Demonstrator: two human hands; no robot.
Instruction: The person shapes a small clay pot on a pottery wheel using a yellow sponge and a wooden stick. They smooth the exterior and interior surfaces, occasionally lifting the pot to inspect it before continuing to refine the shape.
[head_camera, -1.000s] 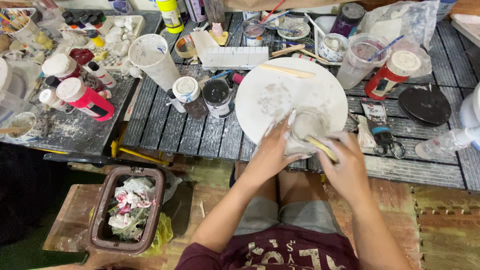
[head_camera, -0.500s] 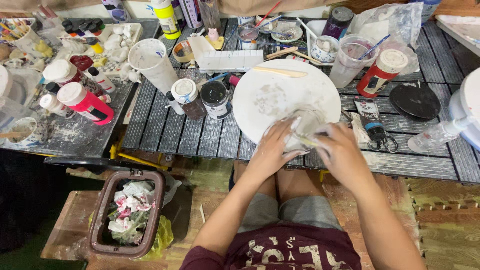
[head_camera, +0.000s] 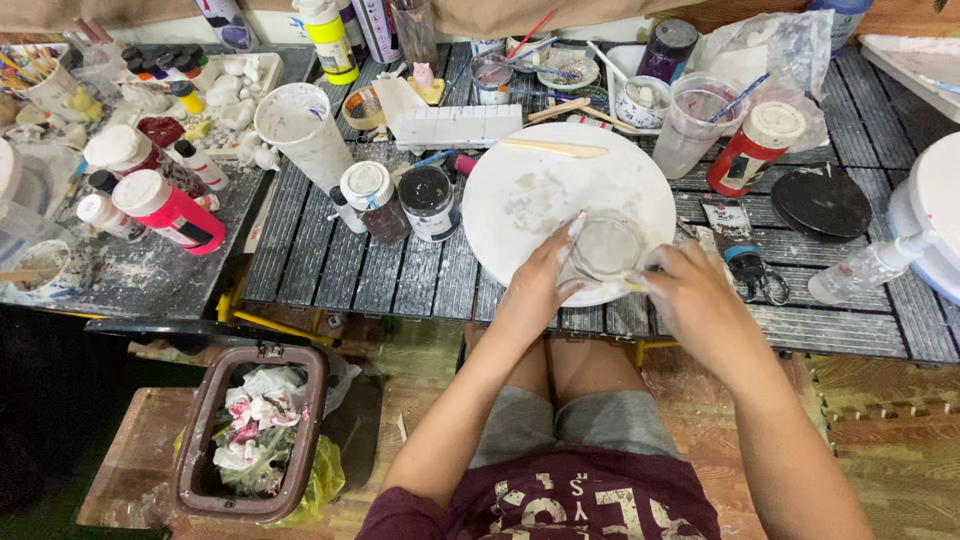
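On this crowded slatted tabletop (head_camera: 330, 270), my left hand (head_camera: 535, 285) and right hand (head_camera: 690, 300) grasp a clear cup (head_camera: 605, 248) on the white round board (head_camera: 520, 195); slick plaster could let it slip and tip toward the jars left of my left hand.

a dark slatted table (head_camera: 330, 265) carries a white round board (head_camera: 520, 190), jars and bottles.

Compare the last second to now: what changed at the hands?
The clear cup now shows its open mouth between both hands; earlier it was a pale lump under the fingers. The left hand and right hand stay on it, over the white round board. Jars and bottles unchanged.
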